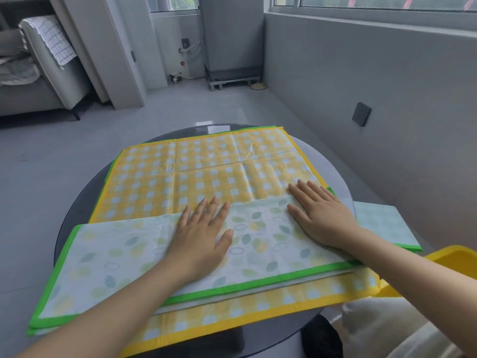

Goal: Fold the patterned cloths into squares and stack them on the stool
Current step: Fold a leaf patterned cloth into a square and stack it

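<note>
A white cloth with leaf prints and a green border (108, 257) lies folded into a long strip across the near half of a round dark glass table (77, 202). Under it a yellow checked cloth (196, 171) is spread flat. My left hand (201, 236) presses flat on the middle of the leaf cloth, fingers straight. My right hand (320, 215) lies flat on the strip's far edge to the right, its fingertips reaching onto the yellow cloth. A yellow stool (454, 257) shows at the right edge, partly behind my right forearm.
The leaf cloth's right end (387, 223) hangs past the table rim. A grey wall with a dark socket (361, 114) runs along the right. A grey sofa (44, 81) stands far left. A pale cushion or garment (382, 329) sits at the bottom right.
</note>
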A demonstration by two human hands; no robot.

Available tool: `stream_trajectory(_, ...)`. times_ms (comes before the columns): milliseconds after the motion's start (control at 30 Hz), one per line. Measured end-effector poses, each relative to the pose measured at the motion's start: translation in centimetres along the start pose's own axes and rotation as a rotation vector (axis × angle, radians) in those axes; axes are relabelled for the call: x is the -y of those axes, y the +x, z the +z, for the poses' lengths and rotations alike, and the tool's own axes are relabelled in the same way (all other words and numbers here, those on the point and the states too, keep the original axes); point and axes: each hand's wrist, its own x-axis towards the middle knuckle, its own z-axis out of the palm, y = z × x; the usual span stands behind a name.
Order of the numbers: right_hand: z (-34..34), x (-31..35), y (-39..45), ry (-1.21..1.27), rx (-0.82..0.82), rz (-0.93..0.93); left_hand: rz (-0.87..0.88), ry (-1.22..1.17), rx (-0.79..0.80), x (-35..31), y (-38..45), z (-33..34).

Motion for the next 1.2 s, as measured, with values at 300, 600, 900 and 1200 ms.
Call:
stream_trajectory(300,-0.1,5.5,0.2,0.16,-0.006,-0.091,-0.007,-0.019,0.022,-0.2,0.0,-0.3)
stream_trajectory(600,2.4,11.5,0.6,0.139,0.017,-0.362,-0.009,-0.051,-0.008,1.5,-0.7,-0.7)
stream_trajectory(900,2.3,11.6,0.7,-0.026,0.061,-0.362,-0.279,0.019,-0.019,10.6,-6.0,-1.3)
stream_trajectory(1200,2.0,12.1,0.5,-0.027,0.084,-0.35,-0.339,-0.055,0.08,12.8,-7.1,-2.2)
